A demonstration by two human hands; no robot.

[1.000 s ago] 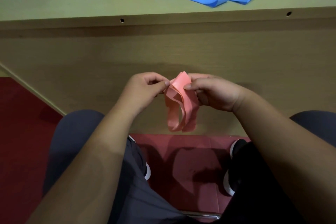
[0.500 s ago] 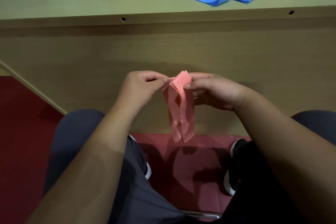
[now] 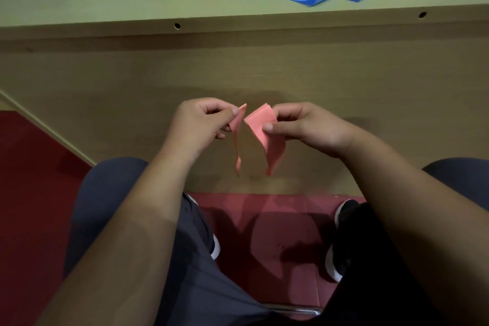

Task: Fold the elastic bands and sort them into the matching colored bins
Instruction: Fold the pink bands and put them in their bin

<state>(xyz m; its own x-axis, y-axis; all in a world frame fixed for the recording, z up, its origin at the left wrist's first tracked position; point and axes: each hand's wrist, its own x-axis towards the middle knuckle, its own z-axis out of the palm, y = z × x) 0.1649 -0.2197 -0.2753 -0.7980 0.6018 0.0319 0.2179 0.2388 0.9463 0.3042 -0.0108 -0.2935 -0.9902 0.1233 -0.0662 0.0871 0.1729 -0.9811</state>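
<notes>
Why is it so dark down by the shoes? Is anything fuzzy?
Head view: the pale wooden tabletop is brightly lit, but the pink floor mat down below sits in dark shadow. Head view: the pink elastic band, pinched by the left hand and right hand, looks sharp, with no glare.

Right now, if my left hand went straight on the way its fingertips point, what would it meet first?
Probably the pink band, its folded end pinched in the right hand across the gap; depth is unclear.
</notes>
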